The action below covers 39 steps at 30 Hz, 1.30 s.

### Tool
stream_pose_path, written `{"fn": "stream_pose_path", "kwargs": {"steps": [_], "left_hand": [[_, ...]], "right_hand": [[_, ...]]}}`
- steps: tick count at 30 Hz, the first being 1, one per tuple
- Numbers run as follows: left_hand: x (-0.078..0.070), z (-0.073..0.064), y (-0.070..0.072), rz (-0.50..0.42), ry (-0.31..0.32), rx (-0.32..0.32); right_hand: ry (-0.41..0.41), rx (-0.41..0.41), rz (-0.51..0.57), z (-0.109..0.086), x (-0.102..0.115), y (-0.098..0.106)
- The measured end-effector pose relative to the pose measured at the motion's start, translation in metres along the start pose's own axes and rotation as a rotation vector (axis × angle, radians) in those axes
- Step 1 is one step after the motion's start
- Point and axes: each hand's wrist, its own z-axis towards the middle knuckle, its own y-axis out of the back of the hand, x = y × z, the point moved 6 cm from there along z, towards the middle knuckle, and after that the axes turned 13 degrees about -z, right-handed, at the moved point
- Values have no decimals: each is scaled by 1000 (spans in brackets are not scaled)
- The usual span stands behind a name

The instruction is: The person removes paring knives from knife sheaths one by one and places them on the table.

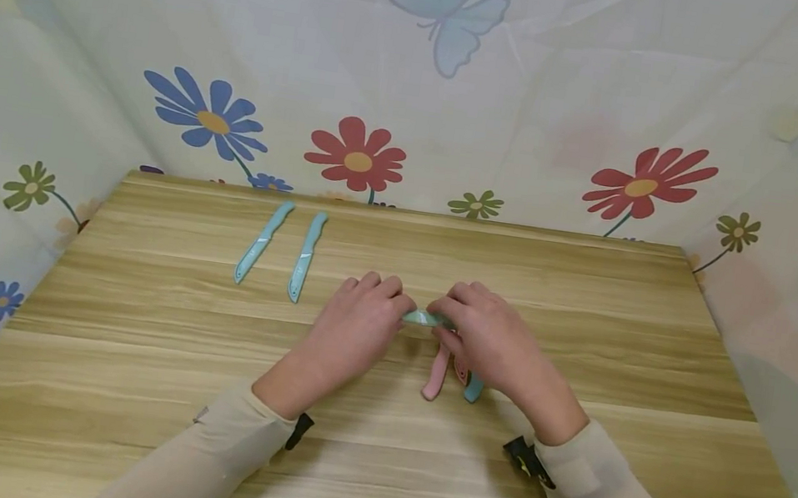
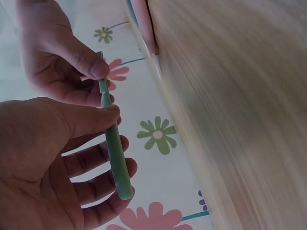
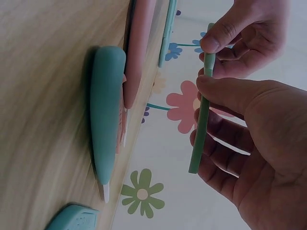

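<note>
A light-blue fruit knife in its sheath (image 1: 422, 318) is held level between both hands above the table. My left hand (image 1: 362, 324) pinches the knife's handle (image 2: 118, 160), thumb on one side and fingers on the other. With thumb and fingers, my right hand (image 1: 500, 342) grips the sheath (image 3: 200, 134) over the blade. Beneath the right hand lie a pink knife (image 1: 437, 372), a pink sheath (image 1: 461, 369) and a blue knife (image 1: 474, 388), partly hidden in the head view. A separate blue sheath (image 3: 74, 218) shows in the right wrist view.
Two sheathed light-blue knives (image 1: 264, 241) (image 1: 307, 256) lie side by side at the back left of the wooden table (image 1: 146, 384). A flower-printed cloth (image 1: 537, 116) stands behind the table and along both sides.
</note>
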Motion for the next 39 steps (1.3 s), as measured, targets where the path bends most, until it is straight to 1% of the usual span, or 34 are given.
{"fn": "stream_pose_path", "kwargs": {"steps": [6, 14, 30, 39], "left_hand": [[0, -1, 0, 0, 0, -6], [-1, -1, 0, -7, 10, 3], [0, -1, -2, -9, 24, 19], [0, -1, 0, -19, 33, 24]], "right_hand": [[8, -11, -1, -1, 0, -1], [13, -20, 11, -2, 0, -1], [4, -7, 13, -1, 0, -1], [5, -9, 14, -2, 0, -1]]}}
